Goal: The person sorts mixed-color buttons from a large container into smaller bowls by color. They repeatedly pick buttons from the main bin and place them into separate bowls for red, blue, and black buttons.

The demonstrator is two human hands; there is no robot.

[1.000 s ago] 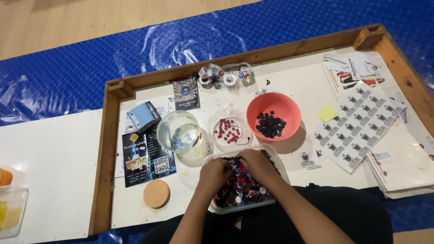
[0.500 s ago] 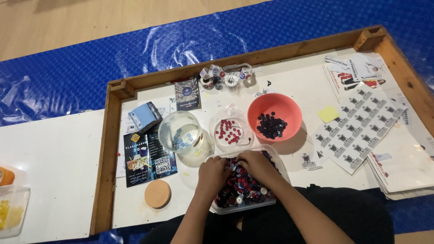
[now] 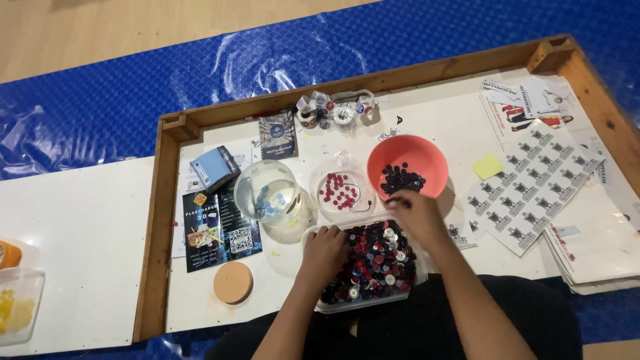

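We've got a clear tub of buttons [image 3: 373, 263] that's mostly dark red, navy and black with a few white ones mixed in. The coral-orange bowl [image 3: 407, 157] has only dark navy buttons, the clear dish [image 3: 340, 192] only red ones, and the glass bowl [image 3: 267, 191] has pale blue. White counter [image 3: 87, 227], brown wooden frame [image 3: 157, 220], shiny blue tarp [image 3: 200, 60], yellow sticky note [image 3: 488, 167], tan cork lid [image 3: 233, 283].

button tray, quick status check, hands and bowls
Left hand down in button tray. Right hand lifted at rim of orange bowl, grip unclear. Nothing blocking.
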